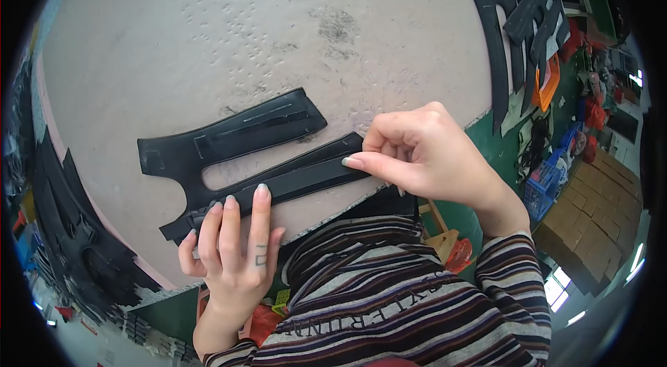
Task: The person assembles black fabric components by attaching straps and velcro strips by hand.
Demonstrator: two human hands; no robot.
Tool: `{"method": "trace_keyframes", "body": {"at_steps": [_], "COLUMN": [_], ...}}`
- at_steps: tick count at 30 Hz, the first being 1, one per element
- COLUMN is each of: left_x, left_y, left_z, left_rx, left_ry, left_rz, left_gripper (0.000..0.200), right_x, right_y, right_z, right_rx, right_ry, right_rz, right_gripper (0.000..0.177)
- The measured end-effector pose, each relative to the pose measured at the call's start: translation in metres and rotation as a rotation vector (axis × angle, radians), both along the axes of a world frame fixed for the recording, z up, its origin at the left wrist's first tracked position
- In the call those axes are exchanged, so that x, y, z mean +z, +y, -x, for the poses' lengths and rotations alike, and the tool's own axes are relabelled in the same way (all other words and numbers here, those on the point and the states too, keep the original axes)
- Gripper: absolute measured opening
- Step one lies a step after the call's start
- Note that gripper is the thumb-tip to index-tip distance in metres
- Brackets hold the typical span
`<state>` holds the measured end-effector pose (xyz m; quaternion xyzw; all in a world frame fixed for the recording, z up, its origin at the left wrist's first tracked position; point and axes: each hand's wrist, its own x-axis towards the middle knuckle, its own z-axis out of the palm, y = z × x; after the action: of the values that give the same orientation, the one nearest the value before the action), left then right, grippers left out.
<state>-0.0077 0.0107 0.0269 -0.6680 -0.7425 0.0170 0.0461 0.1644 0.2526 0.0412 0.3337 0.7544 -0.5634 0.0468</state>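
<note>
A black, leather-like cut piece (236,134) with two long arms and a slot between them lies on the pale table near its front edge. Along its lower arm runs a narrow black strip (306,182). My left hand (233,256) rests on the left part of that strip, fingers stretched out and fingertips pressing down. At the strip's right end, my right hand (420,148) is closed in a pinch, thumb on top and the other fingers curled under. Thin pale marked lines show on the upper arm.
Black pieces (528,27) are heaped at the table's right edge, and another black pile (76,228) covers the left edge. The tabletop (396,27) has dents and dark smudges. Beyond it are an orange basket (549,82), a blue crate (542,190) and cardboard boxes (590,207).
</note>
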Motion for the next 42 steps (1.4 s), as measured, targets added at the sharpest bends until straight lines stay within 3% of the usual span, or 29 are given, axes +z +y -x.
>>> {"method": "trace_keyframes", "body": {"at_steps": [5, 8, 11, 13, 14, 15, 17, 20, 21, 23, 26, 27, 29, 33, 35, 39, 42], "left_x": [0.002, 0.003, 0.002, 0.001, 0.002, 0.002, 0.001, 0.002, 0.001, 0.000, 0.001, 0.010, 0.023, 0.022, 0.011, 0.005, 0.016], "left_y": [0.000, 0.000, 0.000, 0.000, 0.002, 0.003, 0.002, 0.001, 0.002, 0.010, 0.023, 0.028, 0.024, -0.034, -0.040, -0.031, -0.028], "left_z": [0.001, 0.001, 0.003, 0.003, 0.004, 0.005, 0.007, 0.007, 0.007, 0.007, 0.008, 0.014, 0.041, 0.076, 0.078, 0.072, 0.072], "left_rx": [-0.005, -0.012, -0.026, -0.027, -0.041, -0.049, -0.064, -0.070, -0.065, -0.072, -0.064, -0.055, 0.050, 0.518, 0.451, 0.369, 0.309], "left_ry": [0.008, 0.022, 0.020, 0.009, -0.016, -0.016, -0.016, -0.044, -0.050, -0.126, -0.254, -0.323, -0.580, -0.853, -0.778, -0.649, -0.584], "left_rz": [0.022, 0.027, 0.016, 0.005, 0.003, 0.001, 0.005, 0.006, -0.001, -0.066, -0.125, -0.105, -0.121, -0.289, -0.248, -0.207, -0.177], "left_gripper": [0.041, 0.040, 0.039, 0.039, 0.039, 0.039, 0.039, 0.039, 0.039, 0.039, 0.041, 0.038, 0.037, 0.040, 0.042, 0.044, 0.048], "right_x": [-0.004, -0.004, 0.010, -0.008, -0.020, -0.016, -0.043, -0.031, -0.029, -0.022, -0.011, -0.009, -0.006, -0.009, -0.019, -0.036, -0.039], "right_y": [0.001, 0.000, -0.004, -0.035, -0.064, -0.075, -0.088, -0.076, -0.067, -0.060, -0.063, -0.063, -0.053, -0.062, -0.076, -0.089, -0.088], "right_z": [0.000, -0.003, -0.009, -0.017, -0.010, -0.002, 0.004, -0.020, -0.032, -0.044, -0.031, -0.025, -0.020, 0.008, 0.033, 0.054, 0.051], "right_rx": [0.014, 0.155, 0.235, 0.223, 0.229, 0.444, 0.492, 0.442, 0.484, 0.434, 0.448, 0.429, 0.476, 0.464, 0.526, 0.603, 0.591], "right_ry": [0.019, -0.016, -0.145, 0.311, 0.489, 0.440, 0.280, 0.196, 0.153, 0.121, 0.054, 0.052, 0.122, 0.388, 0.577, 0.611, 0.589], "right_rz": [-0.018, -0.263, -0.670, -0.893, -0.903, -0.906, -0.971, -0.698, -0.772, -0.728, -0.934, -0.996, -1.074, -1.078, -0.948, -1.071, -1.008], "right_gripper": [0.027, 0.028, 0.025, 0.023, 0.033, 0.046, 0.061, 0.069, 0.086, 0.079, 0.071, 0.060, 0.051, 0.037, 0.031, 0.025, 0.024]}}
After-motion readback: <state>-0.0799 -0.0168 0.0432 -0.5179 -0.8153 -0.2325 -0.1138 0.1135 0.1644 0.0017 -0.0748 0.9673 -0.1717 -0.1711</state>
